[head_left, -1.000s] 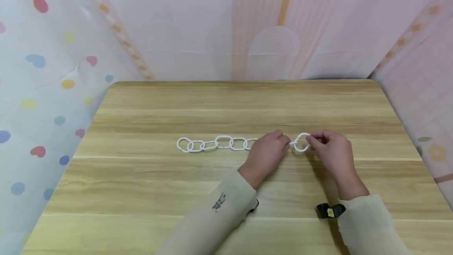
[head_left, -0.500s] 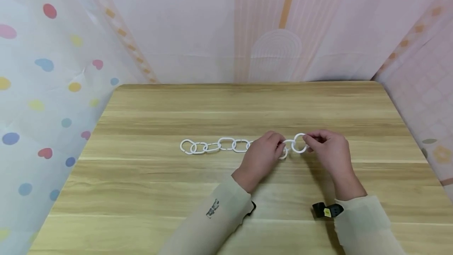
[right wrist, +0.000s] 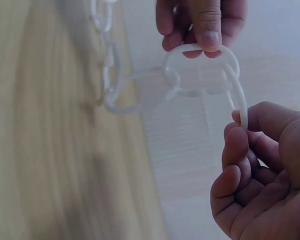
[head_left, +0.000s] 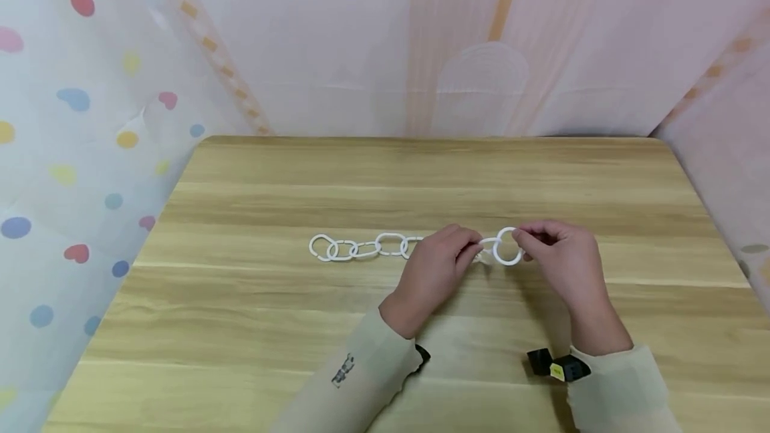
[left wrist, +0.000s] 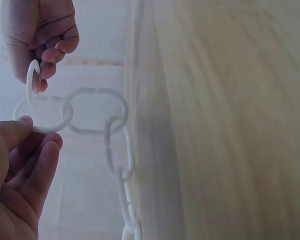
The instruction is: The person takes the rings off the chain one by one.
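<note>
A chain of white plastic links (head_left: pixel 392 234) runs across the table, its left part lying flat. In the head view my left hand (head_left: pixel 434 269) covers part of it. The left wrist view shows that hand pinching one oval link (left wrist: pixel 51 130) between thumb and finger. My right hand (head_left: pixel 568 262) pinches the end link (head_left: pixel 507 264) at the chain's right end. That end link (right wrist: pixel 241 100) hooks through the link in my left hand, as the right wrist view shows. Beyond the left hand, the chain sags from the pinched link toward the table (left wrist: pixel 230 150).
The wood-grain table (head_left: pixel 240 313) has rounded back corners. Behind it hangs a pink patterned cloth (head_left: pixel 337 45), with a dotted cloth (head_left: pixel 42 172) on the left. A black wrist device (head_left: pixel 559 365) sits at the right sleeve.
My left hand has shifted slightly left and its grip on the links near the right end has altered. The right hand keeps pinching the end link. The head view has tilted slightly.
</note>
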Demonstrator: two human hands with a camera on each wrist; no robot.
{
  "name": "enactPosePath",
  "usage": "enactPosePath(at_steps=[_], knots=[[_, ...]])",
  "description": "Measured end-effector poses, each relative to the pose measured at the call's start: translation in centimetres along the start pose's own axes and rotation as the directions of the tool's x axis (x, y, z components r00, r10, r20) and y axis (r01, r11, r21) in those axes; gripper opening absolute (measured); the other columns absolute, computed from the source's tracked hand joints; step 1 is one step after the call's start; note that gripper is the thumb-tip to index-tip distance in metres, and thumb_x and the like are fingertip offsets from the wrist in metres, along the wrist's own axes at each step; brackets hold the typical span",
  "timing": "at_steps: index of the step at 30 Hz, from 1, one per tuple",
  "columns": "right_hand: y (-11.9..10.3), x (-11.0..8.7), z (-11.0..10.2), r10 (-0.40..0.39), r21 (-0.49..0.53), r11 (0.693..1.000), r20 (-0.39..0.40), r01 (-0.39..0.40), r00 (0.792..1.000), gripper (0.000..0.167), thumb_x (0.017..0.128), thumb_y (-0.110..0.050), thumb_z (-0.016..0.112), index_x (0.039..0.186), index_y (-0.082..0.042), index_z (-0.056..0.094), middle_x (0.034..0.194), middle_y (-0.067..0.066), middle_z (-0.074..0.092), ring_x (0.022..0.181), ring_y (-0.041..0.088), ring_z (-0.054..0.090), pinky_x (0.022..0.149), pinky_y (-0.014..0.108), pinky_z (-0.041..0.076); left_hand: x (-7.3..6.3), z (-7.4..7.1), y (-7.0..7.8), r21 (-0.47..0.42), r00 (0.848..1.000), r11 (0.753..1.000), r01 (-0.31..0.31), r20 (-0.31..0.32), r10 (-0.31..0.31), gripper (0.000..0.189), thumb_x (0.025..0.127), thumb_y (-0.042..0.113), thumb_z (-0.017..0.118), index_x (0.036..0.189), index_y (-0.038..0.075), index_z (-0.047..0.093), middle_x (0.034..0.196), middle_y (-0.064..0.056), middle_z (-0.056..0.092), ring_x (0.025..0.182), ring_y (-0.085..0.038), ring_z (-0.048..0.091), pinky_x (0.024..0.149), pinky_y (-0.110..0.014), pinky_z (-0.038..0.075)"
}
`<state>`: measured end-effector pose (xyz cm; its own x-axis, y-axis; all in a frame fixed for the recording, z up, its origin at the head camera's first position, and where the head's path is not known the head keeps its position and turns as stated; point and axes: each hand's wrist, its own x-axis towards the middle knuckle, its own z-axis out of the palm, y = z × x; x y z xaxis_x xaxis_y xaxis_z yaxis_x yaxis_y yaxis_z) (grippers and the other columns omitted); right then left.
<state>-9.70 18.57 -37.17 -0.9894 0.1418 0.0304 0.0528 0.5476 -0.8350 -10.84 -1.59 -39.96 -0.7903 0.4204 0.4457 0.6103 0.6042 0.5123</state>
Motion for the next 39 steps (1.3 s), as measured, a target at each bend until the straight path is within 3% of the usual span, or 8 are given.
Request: enactPosePath(at_steps=[7, 14, 28, 34, 39], knots=[[-0.9, -1.0, -0.4, -0.021, 0.038, 0.999, 0.025, 0.020, 0.999, 0.020, 0.091, -0.025, 0.076, 0.096, -0.006, 0.078, 0.070, 0.002, 0.069, 0.067, 0.017, 0.067, 0.062, 0.023, 0.049, -0.9, -0.8, 0.2, -0.084, 0.999, 0.996, -0.012, -0.046, 0.008, 0.007, 0.096, 0.015, 0.070, 0.099, 0.010, 0.074, 0.092, 0.002, 0.069, 0.078, -0.008, 0.061, 0.071, -0.021, 0.050], [-1.5, -1.6, -0.6, -0.060, 0.007, 0.998, 0.028, 0.060, 0.998, 0.017, 0.092, -0.023, 0.075, 0.093, -0.007, 0.078, 0.070, 0.003, 0.069, 0.065, 0.018, 0.066, 0.060, 0.024, 0.048, -1.1, -1.5, 0.3, -0.110, 0.994, 0.992, -0.061, -0.095, 0.051, 0.005, 0.093, 0.011, 0.072, 0.097, 0.009, 0.074, 0.090, 0.001, 0.069, 0.076, -0.010, 0.060, 0.069, -0.018, 0.050], [-1.6, -0.9, 0.0, -0.102, 0.008, 0.995, 0.006, 0.102, 0.995, 0.014, 0.091, -0.022, 0.075, 0.091, -0.008, 0.077, 0.069, 0.004, 0.067, 0.065, 0.023, 0.064, 0.055, 0.025, 0.045, -0.2, -2.9, 0.1, -0.171, 0.995, 0.982, -0.085, -0.075, 0.073, 0.004, 0.093, 0.011, 0.073, 0.094, 0.008, 0.073, 0.085, 0.001, 0.068, 0.071, -0.008, 0.057, 0.067, -0.017, 0.048], [-1.8, -0.3, 0.0, -0.106, -0.001, 0.994, 0.033, 0.106, 0.994, 0.013, 0.092, -0.021, 0.074, 0.092, -0.008, 0.076, 0.070, 0.006, 0.067, 0.065, 0.024, 0.063, 0.055, 0.026, 0.044, 0.2, -3.3, -0.3, -0.175, 0.991, 0.978, -0.114, -0.082, 0.101, 0.004, 0.092, 0.012, 0.073, 0.092, 0.008, 0.072, 0.083, 0.002, 0.066, 0.070, -0.007, 0.056, 0.067, -0.016, 0.048], [-2.0, 0.2, 0.0, -0.093, 0.003, 0.996, 0.058, 0.093, 0.994, 0.014, 0.093, -0.022, 0.074, 0.093, -0.008, 0.077, 0.070, 0.006, 0.067, 0.066, 0.027, 0.063, 0.055, 0.026, 0.044, 0.4, -3.7, -0.5, -0.179, 0.995, 0.979, -0.096, -0.058, 0.087, 0.004, 0.093, 0.012, 0.072, 0.093, 0.008, 0.072, 0.084, 0.001, 0.067, 0.071, -0.009, 0.058, 0.068, -0.018, 0.049]])
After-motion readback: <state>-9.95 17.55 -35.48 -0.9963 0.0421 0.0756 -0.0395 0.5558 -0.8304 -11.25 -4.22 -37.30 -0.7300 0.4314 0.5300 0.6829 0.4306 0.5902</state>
